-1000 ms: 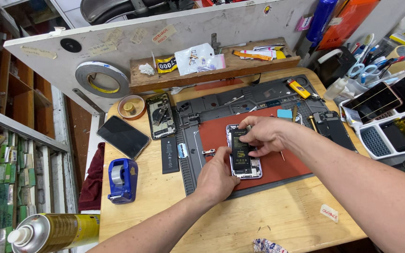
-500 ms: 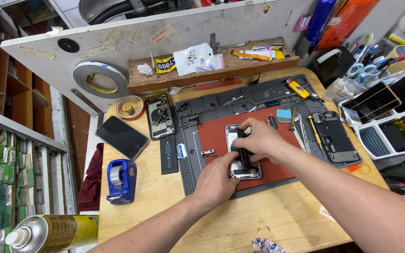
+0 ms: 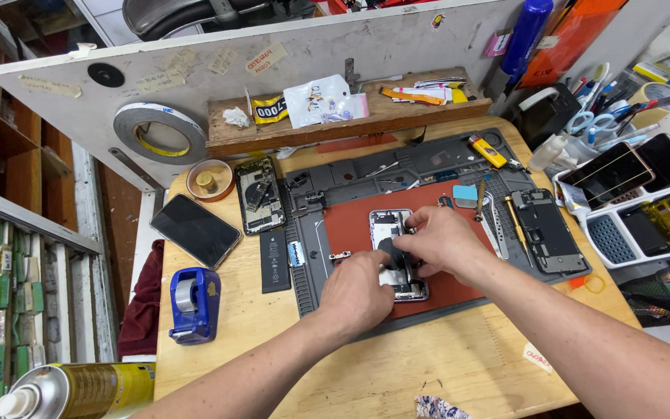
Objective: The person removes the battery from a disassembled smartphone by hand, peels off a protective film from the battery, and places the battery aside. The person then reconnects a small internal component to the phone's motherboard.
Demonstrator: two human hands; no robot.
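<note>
Filling most of the frame's middle and lower half is a pale wooden workbench (image 3: 443,372), and lying on it is a dark grey rubber repair mat (image 3: 428,167) with a red rectangular pad (image 3: 350,229) set into it. Leaning behind the bench, across the upper part of the frame, is a large white board (image 3: 195,85), with a big roll of grey tape (image 3: 158,133) hanging on it at the upper left and a rough wooden shelf (image 3: 350,124) of packets running along its foot.

Sitting on the red pad at frame centre is the opened silver phone body (image 3: 391,233), its insides facing up. The left hand (image 3: 357,293) is coming in from the lower middle, curled loosely, its fingers pressing on the phone's lower left part. The right hand (image 3: 440,240) is reaching in from the lower right, its fingers bent and pinched together over a dark part in the middle of the phone; whether it is actually gripping that part cannot be told.

Lying at centre left on the wood are a black phone screen (image 3: 195,230), a blue tape dispenser (image 3: 194,304) below it, and a slim black battery (image 3: 275,260) just beside the mat's left edge. Another stripped phone frame (image 3: 257,194) is resting above the battery, near a small round wooden dish (image 3: 209,180). A third opened phone (image 3: 546,230) is lying at the mat's right end, with a small yellow lighter (image 3: 488,151) above it. White trays of phones (image 3: 637,202) are crowding the right edge, and a gold spray can (image 3: 71,392) is showing at the lower left corner.
</note>
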